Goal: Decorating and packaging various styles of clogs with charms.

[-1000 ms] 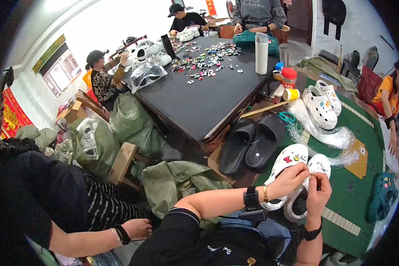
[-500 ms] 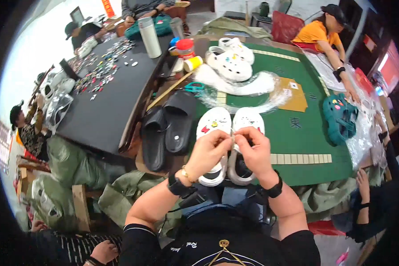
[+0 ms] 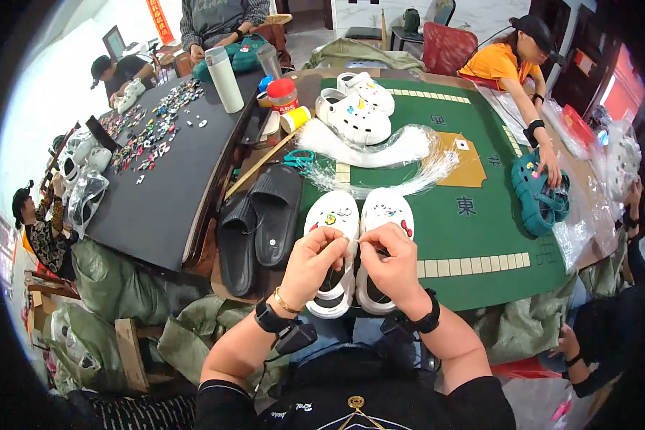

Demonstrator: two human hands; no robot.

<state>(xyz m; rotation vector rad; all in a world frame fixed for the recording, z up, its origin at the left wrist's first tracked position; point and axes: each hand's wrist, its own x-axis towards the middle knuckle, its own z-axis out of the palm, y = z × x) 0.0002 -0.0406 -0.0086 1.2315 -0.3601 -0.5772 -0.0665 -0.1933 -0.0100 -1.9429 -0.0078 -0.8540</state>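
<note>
While pinching together (fingertips meeting) | left hand (image 3: 314, 264), right hand (image 3: 389, 265) | over white clogs (image 3: 358, 215)

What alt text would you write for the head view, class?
Both hands, left hand and right hand, pinch something small over a pair of white clogs on a green game mat; black slides lie beside them.

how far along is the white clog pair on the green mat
Done, it seems: both white clogs already carry a few coloured charms on their toes, like the finished-looking white pair farther back. In hand: the left hand and right hand meet over the heel ends, pinching something too small to tell. Left: many loose charms lie on the black table.
</note>
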